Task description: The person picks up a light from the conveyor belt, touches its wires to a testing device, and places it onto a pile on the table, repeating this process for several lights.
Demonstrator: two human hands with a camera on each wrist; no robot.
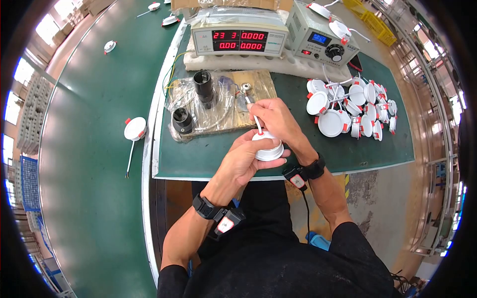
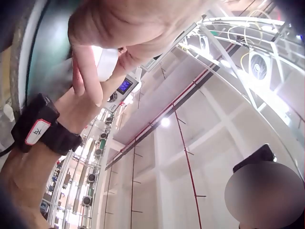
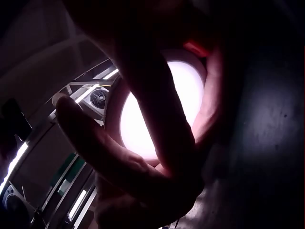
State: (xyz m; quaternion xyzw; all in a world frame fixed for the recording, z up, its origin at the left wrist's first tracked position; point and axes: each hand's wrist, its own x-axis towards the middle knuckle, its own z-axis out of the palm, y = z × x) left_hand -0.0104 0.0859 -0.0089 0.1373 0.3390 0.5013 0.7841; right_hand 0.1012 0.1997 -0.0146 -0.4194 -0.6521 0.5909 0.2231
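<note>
In the head view my left hand (image 1: 241, 158) grips a round white LED downlight (image 1: 270, 153) by its rim, with its back facing up. My right hand (image 1: 275, 119) pinches the white cable (image 1: 257, 122) that rises from the downlight. The cable's far end reaches up to a small round metal piece (image 1: 246, 88) on a plastic-wrapped board (image 1: 258, 79). Seen from the right wrist, the downlight's face (image 3: 186, 90) glows bright white behind the fingers. Red clips show at its edge.
Two black cylindrical sockets (image 1: 202, 87) stand on the board's left. Behind it are a meter with red digits (image 1: 238, 42) and a grey power unit (image 1: 323, 39) on foam. Many downlights (image 1: 330, 123) are heaped at right; another (image 1: 135, 129) lies on the green left surface.
</note>
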